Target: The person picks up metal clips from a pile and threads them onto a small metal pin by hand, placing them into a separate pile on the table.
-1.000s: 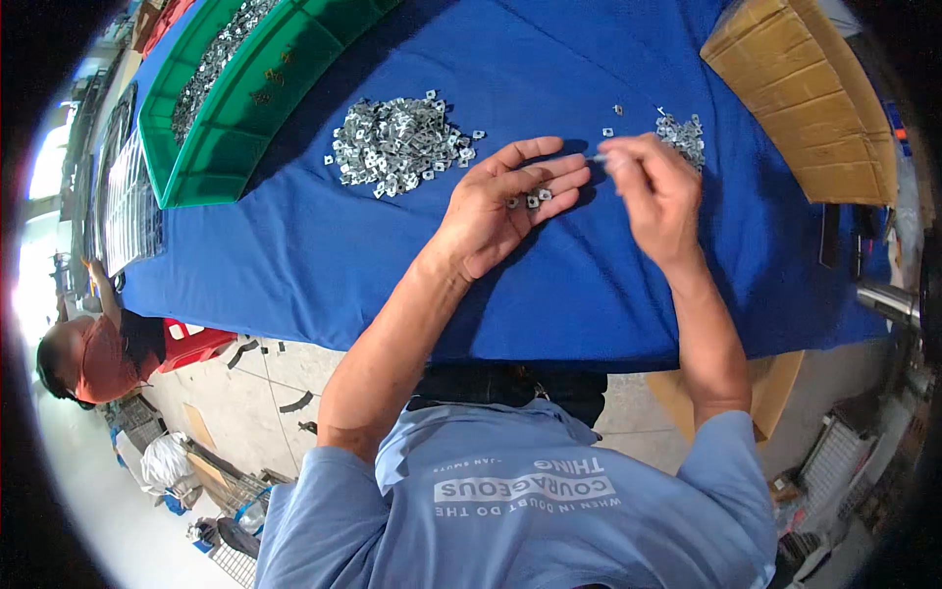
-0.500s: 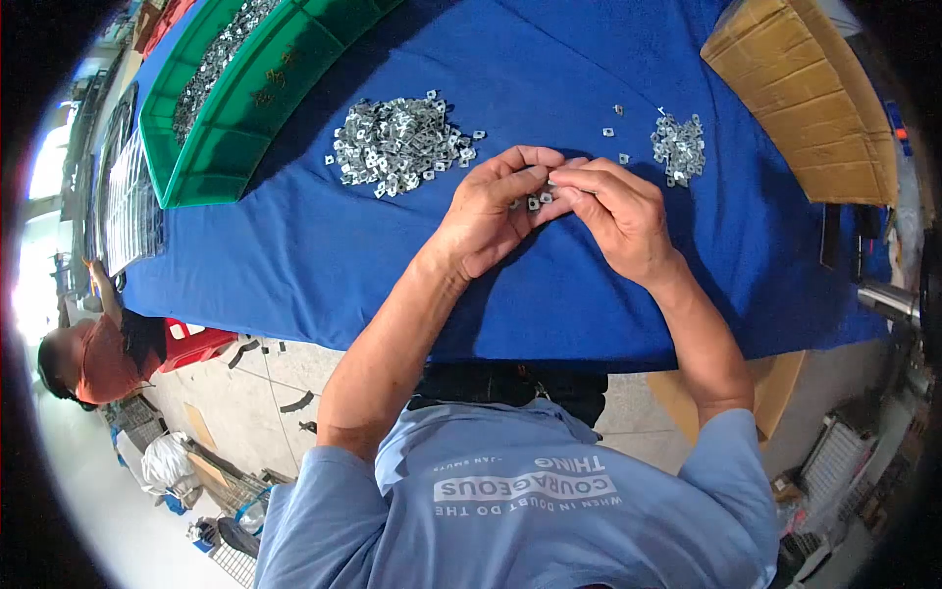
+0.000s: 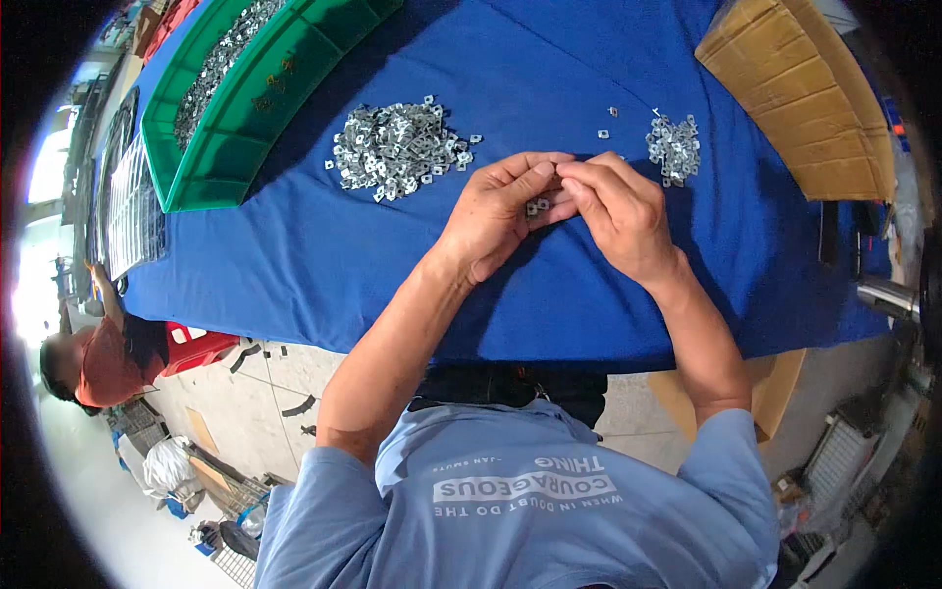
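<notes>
I have both hands together at the fingertips. Left hand [image 3: 496,211] is curled round a few metal pieces [image 3: 537,206], thumb against forefinger. Right hand [image 3: 628,218] has its fingertips up against left's thumb; too small for me to tell if they're clamped on anything. Big pile [image 3: 397,149] of the same pieces sits on the worktop [image 3: 334,270] beyond left; small pile [image 3: 674,149] beyond right, two loose ones near it. Green bin [image 3: 231,147] far left, cardboard box [image 3: 805,98] far right of the hands.
</notes>
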